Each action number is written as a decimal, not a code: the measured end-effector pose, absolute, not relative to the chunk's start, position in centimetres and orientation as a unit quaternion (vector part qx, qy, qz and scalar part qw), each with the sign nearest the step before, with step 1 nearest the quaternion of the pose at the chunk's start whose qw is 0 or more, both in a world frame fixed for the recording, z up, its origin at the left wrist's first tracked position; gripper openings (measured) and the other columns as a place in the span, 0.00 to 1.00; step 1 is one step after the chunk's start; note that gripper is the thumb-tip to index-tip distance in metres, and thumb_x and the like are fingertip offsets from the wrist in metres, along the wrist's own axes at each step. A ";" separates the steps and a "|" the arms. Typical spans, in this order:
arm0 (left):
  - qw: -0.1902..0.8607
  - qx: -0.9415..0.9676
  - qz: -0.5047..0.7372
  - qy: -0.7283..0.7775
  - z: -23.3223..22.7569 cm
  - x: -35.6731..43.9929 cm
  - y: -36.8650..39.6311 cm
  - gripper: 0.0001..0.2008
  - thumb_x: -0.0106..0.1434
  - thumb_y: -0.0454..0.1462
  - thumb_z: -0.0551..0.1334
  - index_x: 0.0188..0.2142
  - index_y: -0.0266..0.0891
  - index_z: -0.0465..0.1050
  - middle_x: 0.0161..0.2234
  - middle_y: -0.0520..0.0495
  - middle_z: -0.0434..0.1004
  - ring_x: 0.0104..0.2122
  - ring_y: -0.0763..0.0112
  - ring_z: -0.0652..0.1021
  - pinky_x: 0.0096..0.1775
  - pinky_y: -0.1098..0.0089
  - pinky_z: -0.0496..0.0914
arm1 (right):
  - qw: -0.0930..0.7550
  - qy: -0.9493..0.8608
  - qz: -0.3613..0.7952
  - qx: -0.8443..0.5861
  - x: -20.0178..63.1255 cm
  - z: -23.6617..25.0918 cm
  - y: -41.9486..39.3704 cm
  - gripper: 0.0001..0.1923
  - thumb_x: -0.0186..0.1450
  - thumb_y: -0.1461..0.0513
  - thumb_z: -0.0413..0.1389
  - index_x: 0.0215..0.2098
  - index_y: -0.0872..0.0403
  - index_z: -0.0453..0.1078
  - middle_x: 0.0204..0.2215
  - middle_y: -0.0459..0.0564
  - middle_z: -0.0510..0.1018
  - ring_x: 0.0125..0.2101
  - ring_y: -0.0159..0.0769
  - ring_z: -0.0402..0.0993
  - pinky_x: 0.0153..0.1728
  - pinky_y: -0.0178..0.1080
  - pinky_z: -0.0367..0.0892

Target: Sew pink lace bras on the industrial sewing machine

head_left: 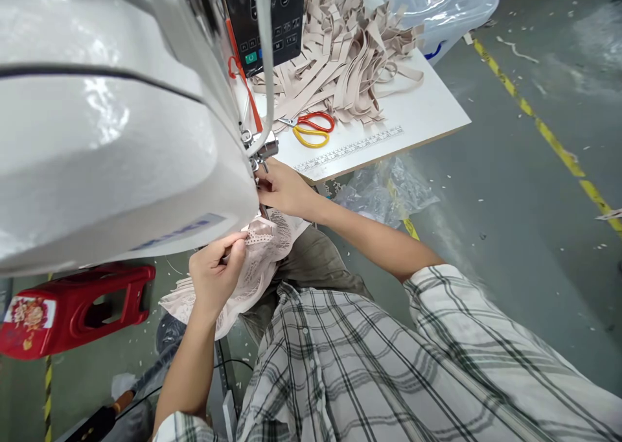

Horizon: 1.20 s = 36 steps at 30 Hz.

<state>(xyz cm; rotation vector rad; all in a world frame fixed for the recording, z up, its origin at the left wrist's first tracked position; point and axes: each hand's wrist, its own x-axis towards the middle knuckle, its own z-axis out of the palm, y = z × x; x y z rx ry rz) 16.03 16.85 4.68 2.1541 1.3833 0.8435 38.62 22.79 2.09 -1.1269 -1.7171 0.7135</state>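
Note:
A white sewing machine (111, 137) fills the upper left, its presser and needle parts (262, 153) at its right end. My left hand (216, 270) pinches the edge of a pale pink lace fabric (257, 267) between thumb and fingertips, just in front of the machine head. The lace hangs over the lap. Close to the needle area, my right hand (289, 189) has its fingers curled inward. Their tips are partly hidden by the machine, so what they hold I cannot make out.
Beige strap strips (345, 59) lie heaped on the white tabletop (427, 105), with red-and-yellow-handled scissors (311, 129) and a printed ruler scale (352, 149) nearer. A control panel (272, 27) stands above. A clear bin (442, 8) is behind; a red stool (78, 309) stands left.

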 end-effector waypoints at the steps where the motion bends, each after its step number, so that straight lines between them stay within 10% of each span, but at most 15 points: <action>1: 0.218 0.781 0.308 0.497 4.6 15.9 16.8 0.10 0.66 0.39 0.64 0.40 0.42 0.85 0.34 0.49 0.86 0.27 0.74 0.80 0.30 0.75 0.70 | 0.466 -0.698 0.291 -0.459 38.7 2.1 22.8 0.03 0.62 0.65 0.56 0.34 0.54 0.71 0.41 0.51 0.76 0.39 0.37 0.68 0.39 0.36 0.65; 36: 0.206 0.782 0.287 0.513 4.1 16.7 17.9 0.11 0.65 0.42 0.62 0.35 0.44 0.84 0.26 0.49 0.83 0.30 0.66 0.82 0.27 0.73 0.70 | 0.436 -0.691 0.284 -0.502 38.6 2.2 23.1 0.02 0.62 0.62 0.57 0.35 0.52 0.70 0.38 0.52 0.74 0.42 0.45 0.73 0.47 0.47 0.71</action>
